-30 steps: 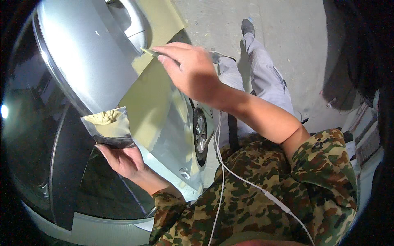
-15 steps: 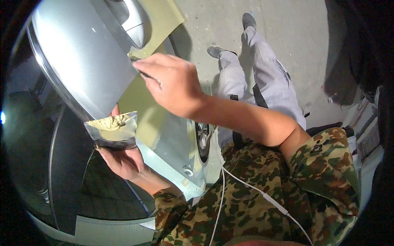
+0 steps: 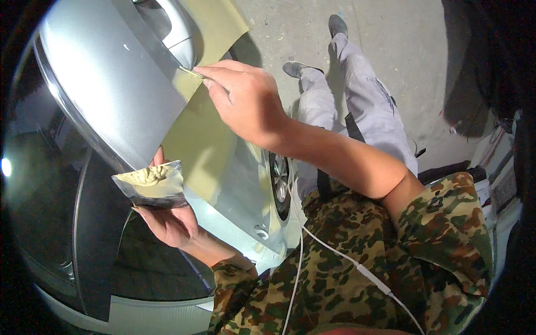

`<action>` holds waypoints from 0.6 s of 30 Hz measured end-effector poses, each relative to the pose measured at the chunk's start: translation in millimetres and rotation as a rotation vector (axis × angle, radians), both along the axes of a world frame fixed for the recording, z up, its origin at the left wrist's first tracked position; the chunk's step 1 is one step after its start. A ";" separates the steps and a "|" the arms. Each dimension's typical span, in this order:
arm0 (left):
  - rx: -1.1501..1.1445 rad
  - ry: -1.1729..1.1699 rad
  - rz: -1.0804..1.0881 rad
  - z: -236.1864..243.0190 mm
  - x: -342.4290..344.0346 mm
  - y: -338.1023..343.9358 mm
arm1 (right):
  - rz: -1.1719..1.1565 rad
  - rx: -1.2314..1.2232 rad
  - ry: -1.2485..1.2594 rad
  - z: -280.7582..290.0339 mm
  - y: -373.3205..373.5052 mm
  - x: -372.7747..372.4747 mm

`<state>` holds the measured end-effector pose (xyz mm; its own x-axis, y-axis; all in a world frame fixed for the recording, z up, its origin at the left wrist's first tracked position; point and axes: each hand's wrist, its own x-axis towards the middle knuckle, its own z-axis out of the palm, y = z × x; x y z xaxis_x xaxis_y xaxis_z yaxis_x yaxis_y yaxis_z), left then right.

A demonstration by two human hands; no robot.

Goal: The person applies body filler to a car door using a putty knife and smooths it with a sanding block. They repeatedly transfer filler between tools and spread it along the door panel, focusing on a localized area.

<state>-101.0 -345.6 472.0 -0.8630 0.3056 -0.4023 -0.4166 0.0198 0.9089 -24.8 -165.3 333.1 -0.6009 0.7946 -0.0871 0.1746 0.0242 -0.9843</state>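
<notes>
My left hand (image 3: pixel 172 224) supports a small flat mixing plate (image 3: pixel 152 194) from beneath, its fingers around the edges. A heap of pale yellow putty (image 3: pixel 148 175) lies on the plate's far part. My right hand (image 3: pixel 245 100) pinches a thin flat spreader (image 3: pixel 193 73), seen almost edge-on and mostly hidden by the fingers. The spreader touches the car's side just below the door handle (image 3: pixel 177 34). A pale yellow filler patch (image 3: pixel 192 148) covers the panel below it, beside the bare silver door panel (image 3: pixel 109 72).
Dark car windows (image 3: pixel 50 184) lie at the left. A wheel (image 3: pixel 280 184) shows beyond the lower bodywork. My legs (image 3: pixel 363 95) stretch over the concrete floor (image 3: pixel 402 33). A white cable (image 3: pixel 335 254) hangs across my camouflage shirt (image 3: pixel 357 262).
My right hand has moved the spreader slightly up and right, closer to the door handle, and a yellow strip shows below it. My left hand with the plate has shifted slightly down.
</notes>
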 end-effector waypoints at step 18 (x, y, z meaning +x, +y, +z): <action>-0.032 -0.034 -0.022 0.0 0.2 4.9 | -0.015 -0.053 0.199 59.6 -31.6 10.8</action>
